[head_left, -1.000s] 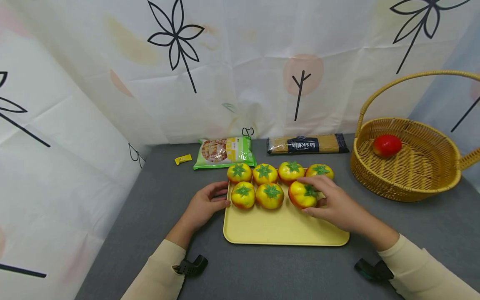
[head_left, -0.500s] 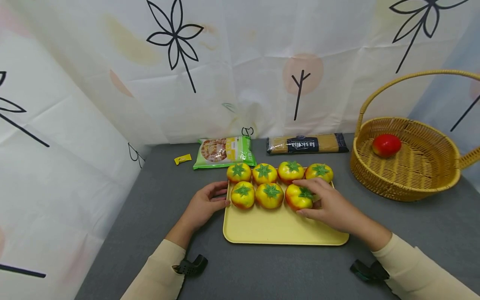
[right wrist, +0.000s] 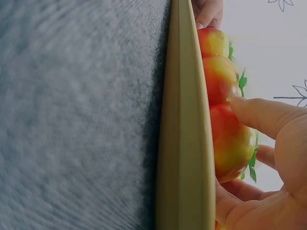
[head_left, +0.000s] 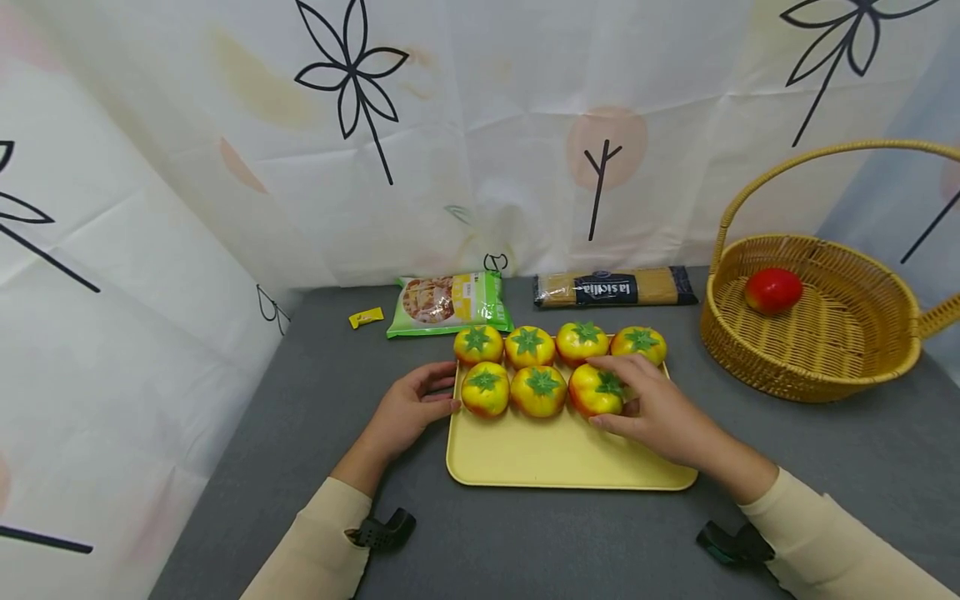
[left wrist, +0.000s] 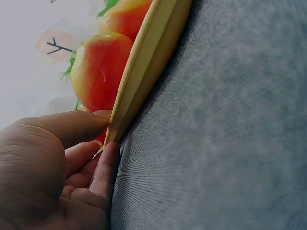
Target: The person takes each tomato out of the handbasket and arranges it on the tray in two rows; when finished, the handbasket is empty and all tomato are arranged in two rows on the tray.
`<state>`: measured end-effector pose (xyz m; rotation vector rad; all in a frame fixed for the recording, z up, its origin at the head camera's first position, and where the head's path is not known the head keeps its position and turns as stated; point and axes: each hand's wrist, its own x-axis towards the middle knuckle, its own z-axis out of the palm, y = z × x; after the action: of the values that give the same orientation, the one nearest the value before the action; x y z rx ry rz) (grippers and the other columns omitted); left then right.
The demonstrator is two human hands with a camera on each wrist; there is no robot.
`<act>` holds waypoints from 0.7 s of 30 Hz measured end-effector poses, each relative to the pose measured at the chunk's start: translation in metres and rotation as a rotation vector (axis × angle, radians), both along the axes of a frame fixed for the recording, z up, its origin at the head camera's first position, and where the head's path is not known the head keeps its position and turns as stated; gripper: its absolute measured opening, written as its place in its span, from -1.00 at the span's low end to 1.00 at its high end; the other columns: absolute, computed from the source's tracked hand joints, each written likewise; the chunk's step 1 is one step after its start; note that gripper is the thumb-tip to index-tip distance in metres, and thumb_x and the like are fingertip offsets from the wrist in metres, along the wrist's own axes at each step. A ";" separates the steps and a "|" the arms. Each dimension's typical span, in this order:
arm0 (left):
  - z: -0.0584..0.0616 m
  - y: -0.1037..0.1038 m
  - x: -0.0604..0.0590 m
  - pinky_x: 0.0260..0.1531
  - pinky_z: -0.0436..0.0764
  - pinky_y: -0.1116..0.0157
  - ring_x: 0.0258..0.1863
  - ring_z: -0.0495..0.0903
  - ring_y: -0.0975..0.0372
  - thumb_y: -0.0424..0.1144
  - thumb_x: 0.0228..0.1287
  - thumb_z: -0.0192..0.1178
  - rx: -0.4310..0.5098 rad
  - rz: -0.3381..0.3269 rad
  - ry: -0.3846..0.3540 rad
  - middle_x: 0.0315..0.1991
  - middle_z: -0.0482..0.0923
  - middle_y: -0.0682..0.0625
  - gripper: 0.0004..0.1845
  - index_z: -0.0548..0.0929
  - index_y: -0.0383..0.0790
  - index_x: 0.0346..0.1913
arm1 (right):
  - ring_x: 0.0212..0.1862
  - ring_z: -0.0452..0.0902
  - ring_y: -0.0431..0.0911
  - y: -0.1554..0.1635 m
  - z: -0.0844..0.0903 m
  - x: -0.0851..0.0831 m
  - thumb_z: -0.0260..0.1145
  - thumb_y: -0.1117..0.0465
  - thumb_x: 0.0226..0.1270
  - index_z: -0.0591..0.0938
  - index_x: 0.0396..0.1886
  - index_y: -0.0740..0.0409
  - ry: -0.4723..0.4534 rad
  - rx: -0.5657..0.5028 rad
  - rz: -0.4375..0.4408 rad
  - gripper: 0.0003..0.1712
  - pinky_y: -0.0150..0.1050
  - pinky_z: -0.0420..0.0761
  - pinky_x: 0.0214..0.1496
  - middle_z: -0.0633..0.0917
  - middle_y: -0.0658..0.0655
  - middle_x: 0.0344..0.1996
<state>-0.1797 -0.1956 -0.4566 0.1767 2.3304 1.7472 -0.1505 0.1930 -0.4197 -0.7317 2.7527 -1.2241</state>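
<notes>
A yellow tray [head_left: 540,462] bears several yellow-red toy tomatoes with green star-shaped tops, in a back row of several and a front row of three. My right hand [head_left: 660,412] grips the front row's rightmost tomato [head_left: 595,390], thumb on its near side and fingers round its far right side. This tomato sits close beside the middle tomato [head_left: 538,392]; in the right wrist view the gripped tomato [right wrist: 230,143] overlaps its neighbour. At the tray's left edge, my left hand [head_left: 408,412] pinches the rim, with the thumb [left wrist: 81,125] on top near the left front tomato [head_left: 485,390].
A tall-handled wicker basket [head_left: 810,387] with a red fruit [head_left: 774,291] inside stands at the right. Behind the tray lie a green food packet [head_left: 450,304], a pack of spaghetti [head_left: 615,288] and a small yellow wrapper [head_left: 366,317]. A patterned curtain [head_left: 465,150] hangs behind.
My right hand has moved slightly left with the gripped tomato, bringing it closer to the middle one of the front row. The left hand and tray have stayed in place.
</notes>
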 end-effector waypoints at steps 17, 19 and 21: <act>-0.001 -0.001 -0.001 0.31 0.63 0.13 0.38 0.56 -0.02 -0.40 0.40 0.48 0.003 -0.006 0.007 0.43 0.55 -0.19 -0.32 0.53 -0.31 0.54 | 0.22 0.56 0.20 0.009 0.012 0.004 0.63 0.24 0.41 0.51 0.54 0.23 0.071 -0.092 -0.037 -0.22 -0.10 0.82 -0.08 0.51 0.30 0.35; -0.002 -0.001 -0.001 0.31 0.63 0.13 0.38 0.57 -0.02 -0.40 0.41 0.48 0.005 -0.007 0.006 0.43 0.55 -0.19 -0.32 0.53 -0.31 0.53 | 0.21 0.58 0.20 0.011 0.015 0.004 0.62 0.24 0.42 0.50 0.54 0.23 0.078 -0.104 -0.043 -0.22 -0.13 0.81 -0.09 0.52 0.31 0.35; -0.002 -0.002 -0.001 0.30 0.63 0.13 0.38 0.57 -0.02 -0.40 0.41 0.49 0.006 -0.007 0.004 0.42 0.55 -0.19 -0.32 0.53 -0.31 0.53 | 0.20 0.59 0.22 0.013 0.019 0.003 0.61 0.25 0.42 0.50 0.53 0.24 0.098 -0.114 -0.046 -0.23 -0.17 0.81 -0.10 0.53 0.32 0.34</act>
<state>-0.1812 -0.1972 -0.4587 0.1894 2.3248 1.7516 -0.1472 0.2063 -0.4009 -0.7613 2.8118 -1.4008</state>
